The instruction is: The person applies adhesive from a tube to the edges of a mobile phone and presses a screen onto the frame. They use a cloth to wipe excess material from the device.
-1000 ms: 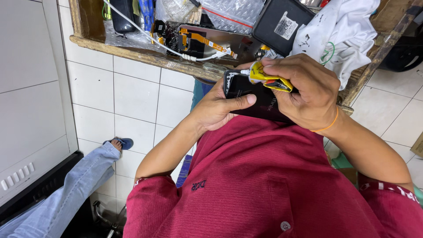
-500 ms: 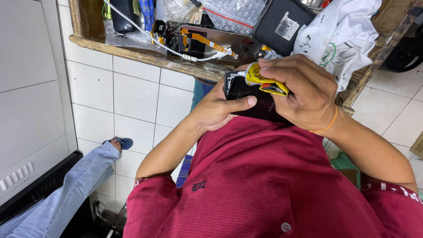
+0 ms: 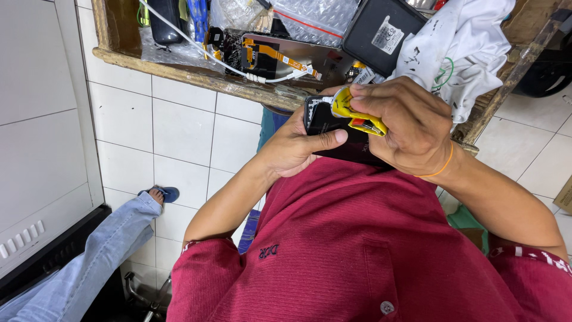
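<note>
The black phone (image 3: 333, 134) is clamped in the left hand (image 3: 295, 149) (thumb across its face) so the yellow tube (image 3: 354, 113), pinched by the right hand (image 3: 411, 128), is held steady at its edge.

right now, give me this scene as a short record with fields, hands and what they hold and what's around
left hand: grips a black phone, thumb across its face
right hand: pinches a small yellow tube, tip at the phone's top edge
bench: wooden tray on the tiled floor, with an opened phone with orange flex cable, white cable, black box, white rag
nearby: another person's jeans leg in a blue sandal
</note>
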